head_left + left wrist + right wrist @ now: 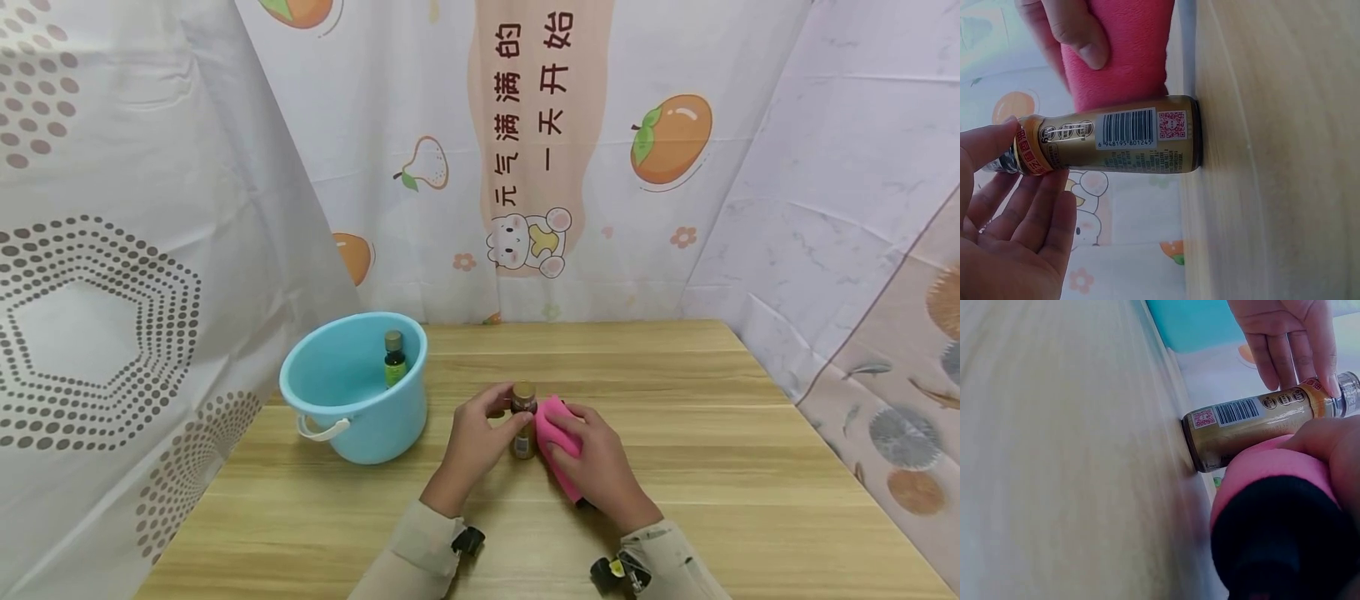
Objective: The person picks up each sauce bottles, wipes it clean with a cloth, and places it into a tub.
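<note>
A small bottle (pixel 523 446) with a gold label, barcode and gold-coloured cap stands upright on the wooden table. My left hand (pixel 480 435) holds it near the neck, thumb on one side and fingers on the other, as the left wrist view shows. Against the bottle's right side lies a soft pink plush thing (pixel 551 429) with a black end (pixel 1272 531); its exact kind is unclear. My right hand (pixel 592 458) grips this pink thing from above and holds it to the bottle.
To the left stands a light blue bucket (pixel 386 425) with a white handle (pixel 322 429). Inside it is a dark bottle (pixel 394 358) with a green label. Printed curtains (pixel 420 225) enclose the wooden table (pixel 712 467) at the back and sides.
</note>
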`<action>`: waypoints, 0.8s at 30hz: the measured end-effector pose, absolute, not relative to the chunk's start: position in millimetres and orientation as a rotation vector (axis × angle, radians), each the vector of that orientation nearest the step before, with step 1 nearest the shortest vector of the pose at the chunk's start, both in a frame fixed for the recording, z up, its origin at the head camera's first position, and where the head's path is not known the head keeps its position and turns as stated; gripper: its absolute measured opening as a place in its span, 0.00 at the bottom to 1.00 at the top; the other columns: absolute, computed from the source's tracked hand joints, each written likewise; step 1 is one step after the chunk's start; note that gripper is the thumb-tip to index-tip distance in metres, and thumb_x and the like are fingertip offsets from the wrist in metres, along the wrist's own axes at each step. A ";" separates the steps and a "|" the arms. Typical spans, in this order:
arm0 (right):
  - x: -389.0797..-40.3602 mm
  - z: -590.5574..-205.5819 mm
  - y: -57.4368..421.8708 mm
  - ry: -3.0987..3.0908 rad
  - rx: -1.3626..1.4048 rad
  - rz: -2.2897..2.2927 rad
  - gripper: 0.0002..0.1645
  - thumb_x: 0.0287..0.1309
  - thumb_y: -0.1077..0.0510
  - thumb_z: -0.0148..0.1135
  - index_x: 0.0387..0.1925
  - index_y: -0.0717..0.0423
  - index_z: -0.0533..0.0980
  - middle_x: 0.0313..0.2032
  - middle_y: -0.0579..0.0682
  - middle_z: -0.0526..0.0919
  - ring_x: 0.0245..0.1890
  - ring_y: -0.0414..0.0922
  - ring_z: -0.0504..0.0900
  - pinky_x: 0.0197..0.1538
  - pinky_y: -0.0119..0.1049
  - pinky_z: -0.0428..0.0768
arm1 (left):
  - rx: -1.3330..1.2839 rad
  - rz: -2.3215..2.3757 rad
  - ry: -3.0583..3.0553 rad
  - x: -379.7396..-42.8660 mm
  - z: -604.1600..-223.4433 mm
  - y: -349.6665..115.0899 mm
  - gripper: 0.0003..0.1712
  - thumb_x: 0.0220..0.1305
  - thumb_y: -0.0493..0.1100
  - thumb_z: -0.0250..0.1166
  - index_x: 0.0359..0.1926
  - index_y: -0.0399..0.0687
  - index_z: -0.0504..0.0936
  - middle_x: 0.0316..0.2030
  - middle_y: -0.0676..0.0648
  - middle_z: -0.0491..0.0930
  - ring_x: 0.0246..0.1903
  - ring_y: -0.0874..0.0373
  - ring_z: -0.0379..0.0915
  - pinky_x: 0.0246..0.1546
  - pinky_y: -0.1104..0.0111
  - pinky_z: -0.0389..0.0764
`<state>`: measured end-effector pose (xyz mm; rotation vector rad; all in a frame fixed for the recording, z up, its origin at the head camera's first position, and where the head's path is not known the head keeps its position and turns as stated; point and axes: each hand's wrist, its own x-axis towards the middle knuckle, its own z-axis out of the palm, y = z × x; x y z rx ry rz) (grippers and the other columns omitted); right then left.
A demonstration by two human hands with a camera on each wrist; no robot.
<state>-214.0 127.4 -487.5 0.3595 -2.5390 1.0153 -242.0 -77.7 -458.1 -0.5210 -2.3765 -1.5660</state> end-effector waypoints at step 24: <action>-213.3 -483.1 128.6 -2.205 0.483 1.040 0.29 0.55 0.61 0.78 0.60 0.50 0.83 0.62 0.56 0.79 0.56 0.52 0.83 0.47 0.49 0.88 | -0.626 -1.477 -2.363 -242.2 -460.1 -78.8 0.29 0.69 0.47 0.71 0.69 0.65 0.76 0.51 0.52 0.87 0.53 0.62 0.83 0.57 0.57 0.83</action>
